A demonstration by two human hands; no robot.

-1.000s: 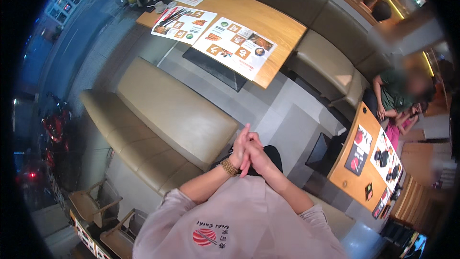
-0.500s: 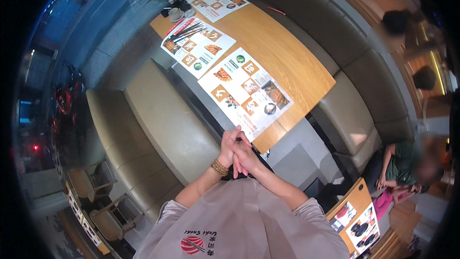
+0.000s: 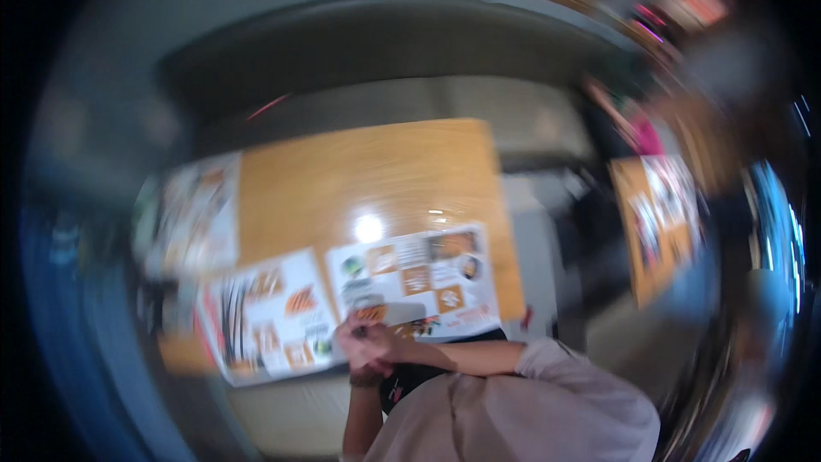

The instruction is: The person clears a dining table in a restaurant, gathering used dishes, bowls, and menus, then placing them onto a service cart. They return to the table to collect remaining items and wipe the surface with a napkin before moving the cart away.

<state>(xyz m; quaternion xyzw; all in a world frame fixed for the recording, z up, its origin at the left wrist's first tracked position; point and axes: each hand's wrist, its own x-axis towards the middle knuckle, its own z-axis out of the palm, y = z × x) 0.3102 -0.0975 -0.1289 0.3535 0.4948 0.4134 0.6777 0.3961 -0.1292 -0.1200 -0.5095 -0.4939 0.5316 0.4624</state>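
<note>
In front of my body, my left hand (image 3: pixel 366 363) and my right hand (image 3: pixel 373 342) are clasped together, closed on one another with no object visible in them. Motion blur hides how the single fingers lie. A beaded bracelet (image 3: pixel 366 379) circles my left wrist. Both hands are just over the near edge of a wooden table (image 3: pixel 376 175), beside a printed paper placemat (image 3: pixel 419 274) with food pictures. Left of it lies a second paper placemat (image 3: pixel 272 316), with dark chopsticks at its left side.
Another paper placemat (image 3: pixel 201 214) covers the table's left part. Behind the table runs a padded bench (image 3: pixel 368 98), with a thin red item (image 3: pixel 268 107) on it. A bench seat (image 3: pixel 291 419) sits at the near side. Off to the right, a person (image 3: pixel 624 120) is near another table (image 3: pixel 633 231).
My view has swung round, so the table now spreads across the middle and left. My hands stay clasped and now appear over the table's near edge. The picture has become blurred.
</note>
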